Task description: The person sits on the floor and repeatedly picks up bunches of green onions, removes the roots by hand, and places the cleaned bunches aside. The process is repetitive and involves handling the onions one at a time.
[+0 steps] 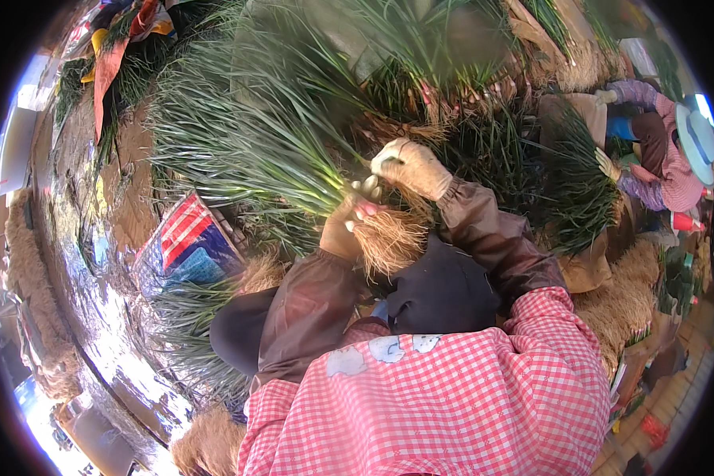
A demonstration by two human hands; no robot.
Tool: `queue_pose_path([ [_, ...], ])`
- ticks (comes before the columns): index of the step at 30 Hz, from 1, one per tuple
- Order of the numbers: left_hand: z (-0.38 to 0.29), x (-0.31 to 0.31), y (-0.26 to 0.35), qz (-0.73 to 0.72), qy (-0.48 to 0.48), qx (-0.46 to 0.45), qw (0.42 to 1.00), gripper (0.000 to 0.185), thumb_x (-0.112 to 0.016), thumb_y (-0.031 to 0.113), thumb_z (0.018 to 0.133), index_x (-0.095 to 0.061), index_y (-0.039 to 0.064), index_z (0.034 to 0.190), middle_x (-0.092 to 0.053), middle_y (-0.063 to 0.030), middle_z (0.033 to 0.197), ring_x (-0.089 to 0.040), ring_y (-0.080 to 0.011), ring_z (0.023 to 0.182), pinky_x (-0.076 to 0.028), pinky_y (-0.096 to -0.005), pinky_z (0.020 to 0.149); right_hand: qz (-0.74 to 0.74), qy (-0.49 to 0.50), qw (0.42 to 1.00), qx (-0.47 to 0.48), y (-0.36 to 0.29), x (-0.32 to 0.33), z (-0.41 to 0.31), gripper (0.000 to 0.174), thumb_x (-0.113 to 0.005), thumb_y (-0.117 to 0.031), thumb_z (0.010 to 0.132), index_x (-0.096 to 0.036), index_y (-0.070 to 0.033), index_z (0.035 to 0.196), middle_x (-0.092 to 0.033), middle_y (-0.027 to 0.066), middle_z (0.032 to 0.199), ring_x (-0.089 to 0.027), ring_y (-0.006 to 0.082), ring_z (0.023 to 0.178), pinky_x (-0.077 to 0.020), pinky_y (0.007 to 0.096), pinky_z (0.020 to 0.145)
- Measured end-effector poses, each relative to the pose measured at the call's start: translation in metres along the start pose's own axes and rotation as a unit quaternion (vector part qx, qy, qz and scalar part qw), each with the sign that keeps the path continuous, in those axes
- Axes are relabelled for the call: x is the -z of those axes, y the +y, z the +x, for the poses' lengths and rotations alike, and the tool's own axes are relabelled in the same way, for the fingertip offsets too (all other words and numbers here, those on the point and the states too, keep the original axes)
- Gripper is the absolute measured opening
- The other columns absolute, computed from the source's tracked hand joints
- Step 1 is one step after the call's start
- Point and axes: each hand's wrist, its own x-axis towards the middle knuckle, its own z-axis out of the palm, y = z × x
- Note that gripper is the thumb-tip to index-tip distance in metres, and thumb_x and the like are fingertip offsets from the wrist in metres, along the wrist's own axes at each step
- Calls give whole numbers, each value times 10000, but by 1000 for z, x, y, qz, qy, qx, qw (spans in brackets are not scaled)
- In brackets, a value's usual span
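My gloved left hand [342, 229] is wrapped around a bunch of scallions [318, 181]. Their long green leaves fan out to the upper left. Pinkish-white bulbs and a thick tuft of tan roots [391, 241] stick out on the right of that hand. Just above and to the right, my gloved right hand [410, 168] has thumb and fingers pinched together on a thin scallion stalk [357, 156]. More roots show beneath its palm. Loose scallions [434, 107] lie in a heap beyond both hands, with bulbs and roots partly visible.
On the right, a co-worker [666, 149] in a brimmed hat reaches over another scallion pile [577, 178]. A printed plastic sack [193, 238] lies left of my hands. Root-ended bundles [619, 297] are stacked at lower right. Wet, muddy ground [95, 256] stretches along the left.
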Motion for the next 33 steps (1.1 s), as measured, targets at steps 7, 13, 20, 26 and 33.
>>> queue_pose_path([
  [7,-3,12,1,-79,-7,22,997,387,-544,171,904,-503,-9,1244,-556,-156,1261,-517,-299,1178,-385,-447,1044,-5,119,990,-70,34,5,19,636,-717,-192,765,-472,-40,1332,-599,154,1220,-632,242,1010,-494,313,886],
  [13,-6,31,0,-10,27,26,999,355,-492,141,927,-487,-1,1252,-544,-164,1288,-483,-327,1226,-379,-472,1050,-308,-29,950,-36,65,-19,7,375,-704,-248,745,-617,-49,1051,-632,172,1045,-630,305,960,-507,386,814],
  [20,1,23,-2,66,50,3,997,372,-479,165,939,-467,-24,1259,-512,-219,1307,-477,-371,1224,-408,-516,1015,-191,80,978,-28,79,-55,35,105,-624,-135,800,-656,-56,861,-662,129,812,-641,292,714,-502,396,653],
  [26,6,34,-4,63,50,52,995,432,-496,183,938,-443,-38,1305,-621,-165,980,-583,-335,1039,-484,-428,892,288,6,951,-109,32,5,8,236,-607,-255,889,-671,-44,974,-654,61,852,-583,131,676,-489,276,606],
  [33,0,25,-5,89,74,15,993,438,-506,199,941,-470,-48,1301,-531,-51,690,-608,-222,773,-522,-304,712,-453,-94,882,-89,64,-10,5,423,-708,-478,727,-716,-103,924,-565,91,1021,-550,254,994,-472,372,819],
])
